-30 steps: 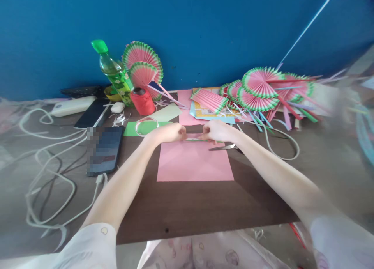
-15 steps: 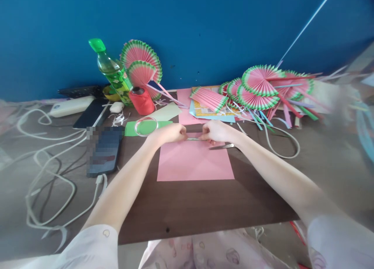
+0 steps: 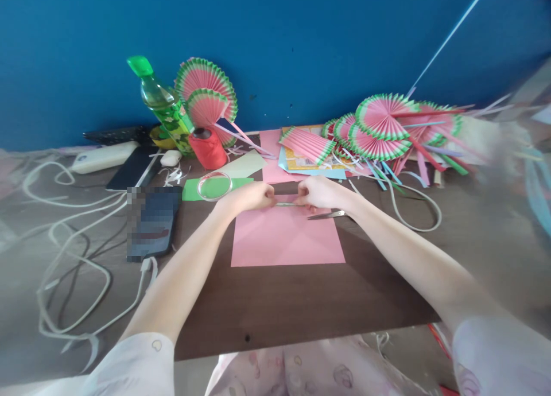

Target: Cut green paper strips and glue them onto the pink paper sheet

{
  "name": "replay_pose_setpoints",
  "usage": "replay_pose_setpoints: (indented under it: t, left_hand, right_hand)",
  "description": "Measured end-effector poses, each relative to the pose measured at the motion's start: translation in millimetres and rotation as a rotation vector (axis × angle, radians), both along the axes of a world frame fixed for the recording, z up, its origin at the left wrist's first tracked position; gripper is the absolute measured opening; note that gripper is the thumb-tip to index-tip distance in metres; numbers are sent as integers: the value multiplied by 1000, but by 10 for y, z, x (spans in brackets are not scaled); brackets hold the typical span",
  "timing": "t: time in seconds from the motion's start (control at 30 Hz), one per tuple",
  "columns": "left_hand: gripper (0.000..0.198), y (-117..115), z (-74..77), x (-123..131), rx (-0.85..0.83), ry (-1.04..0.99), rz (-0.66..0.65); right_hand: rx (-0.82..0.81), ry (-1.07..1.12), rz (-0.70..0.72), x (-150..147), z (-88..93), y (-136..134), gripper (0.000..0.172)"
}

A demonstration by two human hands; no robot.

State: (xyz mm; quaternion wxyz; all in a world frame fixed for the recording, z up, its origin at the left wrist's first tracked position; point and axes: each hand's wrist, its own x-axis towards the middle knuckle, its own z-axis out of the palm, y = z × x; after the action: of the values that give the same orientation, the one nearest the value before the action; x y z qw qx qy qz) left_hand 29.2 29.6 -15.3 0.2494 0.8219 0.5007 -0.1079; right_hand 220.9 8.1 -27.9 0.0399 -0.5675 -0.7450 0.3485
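Note:
A pink sheet of paper [image 3: 288, 241] lies flat on the dark table in front of me. Along its far edge runs a narrow, pale greenish paper strip [image 3: 284, 204]; whether it is a fold of the sheet or a separate piece I cannot tell. My left hand [image 3: 253, 197] pinches the strip's left end, and my right hand [image 3: 317, 194] pinches its right end with curled fingers. Only the short middle stretch shows between them. Scissors [image 3: 326, 215] rest on the sheet just below my right hand, their handles hidden by my forearm.
Pleated pink-and-green paper fans [image 3: 383, 117] pile up at the back right. A green-capped bottle [image 3: 161, 100], red thread spool [image 3: 208, 148] and tape roll [image 3: 214, 186] stand or lie at the left. Phones [image 3: 155, 224] and white cables [image 3: 107, 275] cover the left side.
Both hands keep their pinch on the paper strip in nearly the same place. The view has shifted very slightly; nothing else visibly differs.

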Motion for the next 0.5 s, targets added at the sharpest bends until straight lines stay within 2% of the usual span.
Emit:
replay_pose_setpoints:
  t: [0.5]
  left_hand:
    - [21,-35,15,8,6,-4,8]
  right_hand:
    - [-41,21,-22,7,19,21,18]
